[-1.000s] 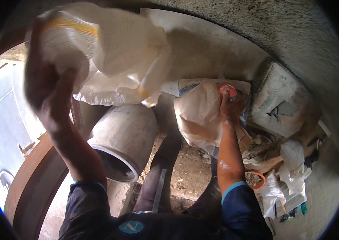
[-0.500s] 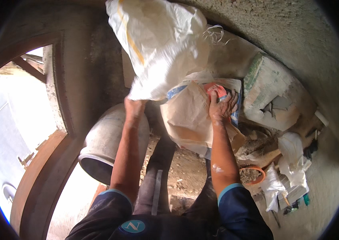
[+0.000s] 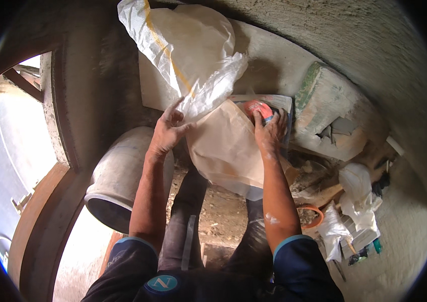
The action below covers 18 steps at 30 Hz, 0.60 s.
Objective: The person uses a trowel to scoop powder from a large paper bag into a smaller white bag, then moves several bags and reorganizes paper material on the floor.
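Note:
A white woven sack (image 3: 213,88) with a yellow stripe hangs slack and crumpled at the top, its lower end beside the fingers of my left hand (image 3: 165,131). That hand is open, thumb and forefinger apart, at the left edge of a brown paper bag (image 3: 228,146). The bag is in front of my legs and has a red and blue printed part (image 3: 259,108) near its upper right. My right hand (image 3: 270,133) rests on that part with its fingers spread, pressing against the bag. What lies under the fingertips is partly hidden.
Left of my legs lies a grey drum (image 3: 123,168) with a dark mouth. Beyond the bag leans a pale board (image 3: 259,48), with a torn, dusty bag (image 3: 339,113) to the right. An orange-rimmed bucket (image 3: 311,216) and white plastic bags (image 3: 359,196) are lower right, near the rough wall.
The woven sack has dropped and slackened as my left hand's fingers opened beside it. My right hand stays on the paper bag. The whole view has shifted slightly.

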### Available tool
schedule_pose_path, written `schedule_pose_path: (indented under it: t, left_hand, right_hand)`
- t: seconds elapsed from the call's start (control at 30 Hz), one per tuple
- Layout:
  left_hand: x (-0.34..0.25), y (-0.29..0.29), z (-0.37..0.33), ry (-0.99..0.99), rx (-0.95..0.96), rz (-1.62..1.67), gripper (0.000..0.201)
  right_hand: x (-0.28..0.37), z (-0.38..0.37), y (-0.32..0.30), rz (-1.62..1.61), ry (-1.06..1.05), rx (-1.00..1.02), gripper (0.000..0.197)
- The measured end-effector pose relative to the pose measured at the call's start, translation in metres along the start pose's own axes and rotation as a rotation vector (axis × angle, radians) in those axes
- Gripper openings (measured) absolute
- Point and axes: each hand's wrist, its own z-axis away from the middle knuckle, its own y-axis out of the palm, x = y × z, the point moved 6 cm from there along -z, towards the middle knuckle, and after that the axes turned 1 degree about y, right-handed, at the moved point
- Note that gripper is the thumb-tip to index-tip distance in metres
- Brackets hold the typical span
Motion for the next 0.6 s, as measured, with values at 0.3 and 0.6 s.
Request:
schedule_pose_path:
  t: [0.3, 0.6]
  left_hand:
    - [0.012, -0.03, -0.015, 0.06, -0.184, -0.145, 0.028]
    - [0.016, 0.052, 0.042, -0.036, 0.103, 0.406, 0.088]
  right_hand:
    - [0.002, -0.007, 0.001, -0.007, 0.088, 0.097, 0.08]
    - [-0.005, -0.008, 0.005, 0.02, 0.072, 0.048, 0.072]
